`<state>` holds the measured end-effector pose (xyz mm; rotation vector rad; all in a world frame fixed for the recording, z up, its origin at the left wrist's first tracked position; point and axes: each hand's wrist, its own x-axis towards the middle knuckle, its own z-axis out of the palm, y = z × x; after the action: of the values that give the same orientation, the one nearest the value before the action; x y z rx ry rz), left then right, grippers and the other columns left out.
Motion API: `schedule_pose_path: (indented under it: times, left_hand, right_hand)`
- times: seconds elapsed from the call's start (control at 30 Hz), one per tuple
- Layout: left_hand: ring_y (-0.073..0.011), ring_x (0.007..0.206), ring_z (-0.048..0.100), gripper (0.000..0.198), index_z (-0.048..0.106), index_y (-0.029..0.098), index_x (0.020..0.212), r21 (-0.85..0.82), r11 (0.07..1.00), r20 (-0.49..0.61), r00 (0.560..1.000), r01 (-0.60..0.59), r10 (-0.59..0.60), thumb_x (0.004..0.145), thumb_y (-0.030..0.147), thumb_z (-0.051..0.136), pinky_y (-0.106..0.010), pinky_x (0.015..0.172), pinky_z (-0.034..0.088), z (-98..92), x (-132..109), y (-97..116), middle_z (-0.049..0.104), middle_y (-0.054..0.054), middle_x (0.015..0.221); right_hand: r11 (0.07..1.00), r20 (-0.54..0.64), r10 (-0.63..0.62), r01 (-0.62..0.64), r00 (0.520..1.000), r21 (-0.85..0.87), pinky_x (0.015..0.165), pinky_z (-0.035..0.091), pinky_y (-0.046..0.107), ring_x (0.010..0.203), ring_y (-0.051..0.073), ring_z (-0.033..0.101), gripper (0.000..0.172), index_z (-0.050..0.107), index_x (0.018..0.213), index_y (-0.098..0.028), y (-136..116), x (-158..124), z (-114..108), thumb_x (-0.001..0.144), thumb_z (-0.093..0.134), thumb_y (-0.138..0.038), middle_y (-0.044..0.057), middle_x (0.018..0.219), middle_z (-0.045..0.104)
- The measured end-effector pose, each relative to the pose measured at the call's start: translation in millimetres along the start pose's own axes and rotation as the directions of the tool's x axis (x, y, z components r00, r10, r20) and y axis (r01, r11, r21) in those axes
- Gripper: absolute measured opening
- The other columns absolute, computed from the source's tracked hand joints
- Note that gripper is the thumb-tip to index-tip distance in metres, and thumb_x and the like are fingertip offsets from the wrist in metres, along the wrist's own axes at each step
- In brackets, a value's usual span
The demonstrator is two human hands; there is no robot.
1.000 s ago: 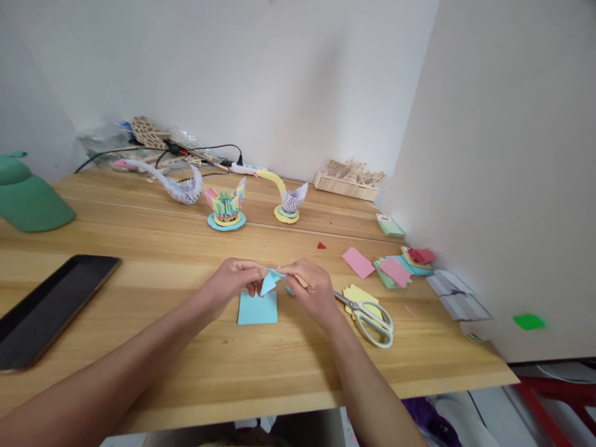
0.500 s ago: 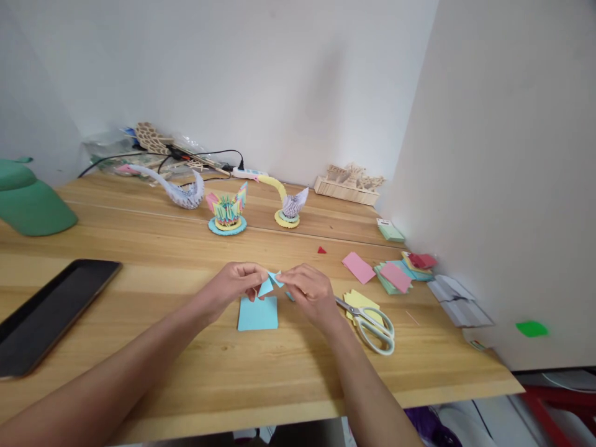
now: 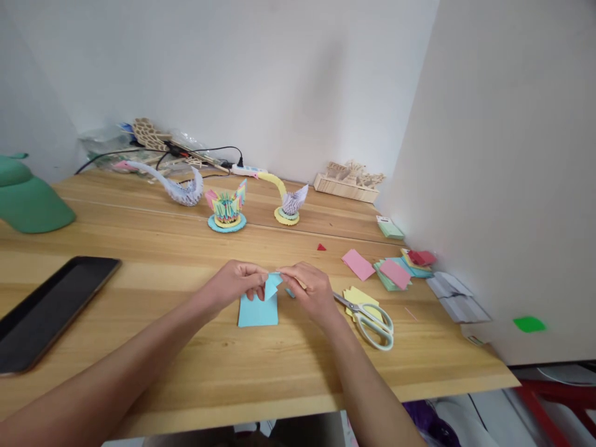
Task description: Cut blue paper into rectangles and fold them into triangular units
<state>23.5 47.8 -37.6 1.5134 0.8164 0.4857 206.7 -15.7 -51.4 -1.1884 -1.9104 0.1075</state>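
A small folded piece of blue paper [image 3: 271,285] is pinched between both hands above the table. My left hand [image 3: 239,282] grips its left side, thumb and fingers closed. On its right upper edge, my right hand [image 3: 307,287] pinches with thumb and forefinger. Below them lies a stack of blue paper sheets [image 3: 257,313], partly covered by the left fingers. Another small blue piece [image 3: 290,293] shows beside the right thumb, partly hidden. Just right of the right wrist, scissors [image 3: 372,320] with pale handles rest over yellow paper sheets [image 3: 357,298].
Behind the hands stand paper swans [image 3: 294,202] and a colourful paper model [image 3: 227,211]. A dark tablet [image 3: 56,310] and a green cap [image 3: 32,198] lie at left. Pink sheets [image 3: 358,265] and other paper stacks line the right side, near a red paper triangle [image 3: 321,247].
The blue piece has turned between my fingers: its two spread flaps now sit closer together, with a flat top edge. Both hands stay in nearly the same place.
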Motion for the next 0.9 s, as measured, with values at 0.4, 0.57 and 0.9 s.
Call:
schedule_pose_path:
  times: [0.4, 0.57, 0.9]
  left_hand:
    - [-0.0110, 0.055, 0.052, 0.021, 0.065, 0.016, 0.063, -0.208, 0.978, 0.105, 0.994, -0.007, 0.030, 0.075, 0.030, 0.057, -0.023, 0.056, 0.039, -2.6, -0.7, -1.4, 0.065, -0.002, 0.061]
    - [-0.0115, 0.056, 0.052, 0.026, 0.066, 0.016, 0.065, -0.163, 0.985, 0.093, 0.994, -0.049, 0.065, 0.077, 0.038, 0.058, -0.023, 0.057, 0.040, -3.5, 0.4, -3.4, 0.066, -0.003, 0.064]
    - [-0.0110, 0.050, 0.049, 0.028, 0.065, 0.015, 0.059, -0.057, 0.997, -0.103, 0.993, -0.058, 0.052, 0.068, 0.041, 0.064, -0.023, 0.053, 0.040, 2.1, 2.8, -2.2, 0.061, -0.001, 0.055]
  right_hand:
    - [0.991, 0.045, -0.136, 0.136, 0.990, 0.011, 0.075, 0.050, 0.031, 0.084, 0.016, 0.062, 0.028, 0.067, 0.096, -0.022, 4.2, 0.4, -4.0, 0.083, 0.048, -0.005, 0.005, 0.089, 0.070]
    - [0.989, 0.042, -0.144, 0.146, 0.989, -0.039, 0.075, 0.050, 0.032, 0.084, 0.017, 0.061, 0.027, 0.067, 0.096, -0.021, 6.8, -0.9, -2.1, 0.086, 0.046, -0.008, 0.006, 0.088, 0.070]
    - [0.989, 0.016, 0.082, -0.083, 0.997, 0.122, 0.081, 0.048, 0.032, 0.090, 0.017, 0.062, 0.027, 0.066, 0.100, -0.022, -1.6, -1.2, -0.5, 0.086, 0.045, -0.014, 0.005, 0.096, 0.069]
